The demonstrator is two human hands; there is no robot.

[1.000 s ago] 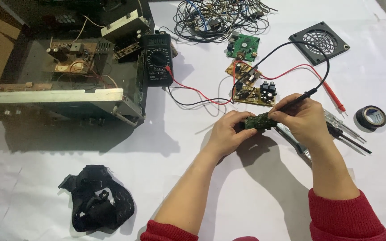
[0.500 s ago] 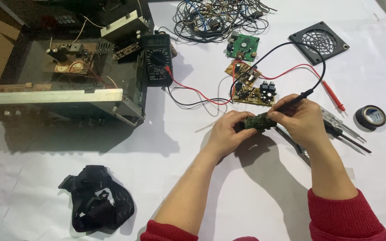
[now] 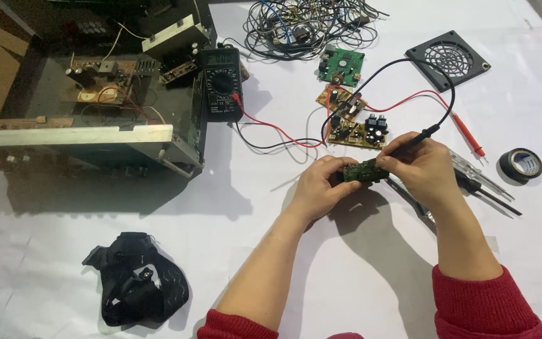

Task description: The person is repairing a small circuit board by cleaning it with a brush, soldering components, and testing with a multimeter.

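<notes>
My left hand (image 3: 318,188) holds a small green circuit board (image 3: 365,172) above the white table. My right hand (image 3: 425,171) grips a black multimeter probe (image 3: 416,138) and presses its tip against that board. The probe's black lead loops back to a black multimeter (image 3: 221,85) lying at the upper middle. The red probe (image 3: 468,135) lies loose on the table to the right of my hands, its red lead running to the same meter.
An opened metal chassis (image 3: 89,113) with exposed electronics fills the upper left. Two more circuit boards (image 3: 352,119), a tangle of wires (image 3: 302,25), a black fan grille (image 3: 448,59), a tape roll (image 3: 522,164), tweezers (image 3: 484,185) and a black strap bundle (image 3: 136,285) lie around.
</notes>
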